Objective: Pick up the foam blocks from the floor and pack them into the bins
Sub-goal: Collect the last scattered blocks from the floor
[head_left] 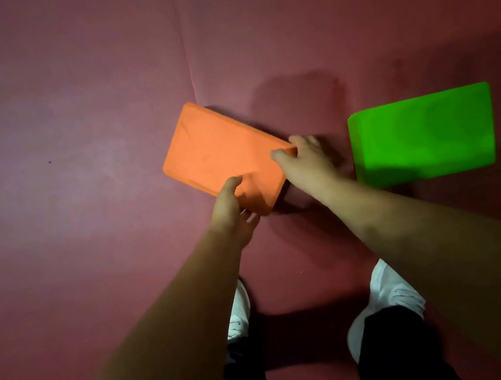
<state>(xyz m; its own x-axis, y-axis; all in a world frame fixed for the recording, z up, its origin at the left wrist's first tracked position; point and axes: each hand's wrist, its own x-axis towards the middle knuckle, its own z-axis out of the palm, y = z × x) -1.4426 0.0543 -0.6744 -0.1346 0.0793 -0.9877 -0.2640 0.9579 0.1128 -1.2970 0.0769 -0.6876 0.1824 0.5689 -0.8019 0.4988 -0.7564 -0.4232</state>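
The flat orange rectangular foam block [219, 152] lay askew on the dark red padded floor [70, 153]. The left hand [231, 213] pinched its near corner and the right hand [307, 163] curled round its right corner. A flat green rectangular foam block [422, 134] lay nearby, to the right.

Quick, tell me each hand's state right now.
Left hand: grips the orange foam block, thumb on top.
Right hand: grips the same block at its right corner.

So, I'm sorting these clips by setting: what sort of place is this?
Likely a soft-play or gym room, though little shows: a maroon floor mat with a seam, plus a large orange foam block and a green foam block.
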